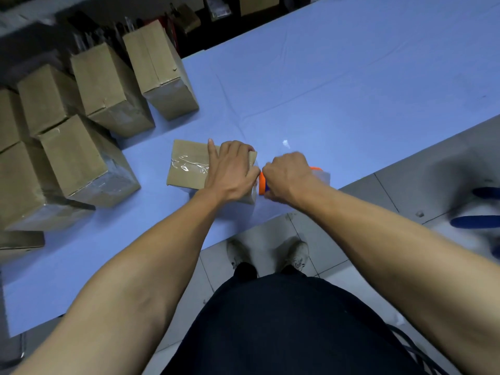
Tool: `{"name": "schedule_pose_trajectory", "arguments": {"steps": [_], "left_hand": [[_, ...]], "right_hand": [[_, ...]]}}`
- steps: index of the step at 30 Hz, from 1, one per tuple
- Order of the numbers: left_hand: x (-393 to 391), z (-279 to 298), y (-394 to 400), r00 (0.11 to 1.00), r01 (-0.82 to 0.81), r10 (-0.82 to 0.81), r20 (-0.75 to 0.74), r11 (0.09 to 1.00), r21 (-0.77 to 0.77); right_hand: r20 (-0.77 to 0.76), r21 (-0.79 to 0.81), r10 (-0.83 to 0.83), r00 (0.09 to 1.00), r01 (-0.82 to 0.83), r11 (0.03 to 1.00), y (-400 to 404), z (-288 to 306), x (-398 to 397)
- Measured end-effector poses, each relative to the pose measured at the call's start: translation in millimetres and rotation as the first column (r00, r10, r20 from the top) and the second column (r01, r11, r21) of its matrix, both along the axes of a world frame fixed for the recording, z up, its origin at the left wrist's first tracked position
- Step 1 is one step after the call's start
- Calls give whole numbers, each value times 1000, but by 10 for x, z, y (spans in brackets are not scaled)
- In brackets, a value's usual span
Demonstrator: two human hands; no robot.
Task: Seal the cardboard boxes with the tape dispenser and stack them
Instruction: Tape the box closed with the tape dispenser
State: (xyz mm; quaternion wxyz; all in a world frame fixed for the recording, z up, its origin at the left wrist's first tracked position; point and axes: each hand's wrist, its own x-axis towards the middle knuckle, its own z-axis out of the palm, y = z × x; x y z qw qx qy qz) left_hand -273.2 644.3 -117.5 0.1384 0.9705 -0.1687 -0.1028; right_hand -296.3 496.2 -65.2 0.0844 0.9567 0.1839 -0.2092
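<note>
Left hand (232, 171) presses the cardboard box (189, 169); right hand (288, 175) grips the tape dispenser (262, 184).

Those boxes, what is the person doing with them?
A person is taping a cardboard box shut on a blue table. The left hand presses down on top of the box, where clear tape already shows. The right hand grips an orange tape dispenser at the box's right end. More boxes stand grouped on the left of the table.
</note>
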Motion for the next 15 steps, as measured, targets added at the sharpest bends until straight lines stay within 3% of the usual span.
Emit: {"name": "schedule_pose_trajectory", "arguments": {"steps": [4,9,12,15], "left_hand": [[37,-30,4,1000,1,-1,16,1000,13],[52,-40,-49,997,-75,75,2,997,15],[0,-43,-120,984,-177,176,11,983,57],[20,-15,-166,907,-419,421,4,903,94]], "right_hand": [[-60,49,-76,995,79,996,-26,-143,-31],[85,108,-190,978,180,978,-211,-138,226],[99,182,-286,953,265,947,-310,-100,262],[20,359,-418,908,384,851,-440,-81,220]]}}
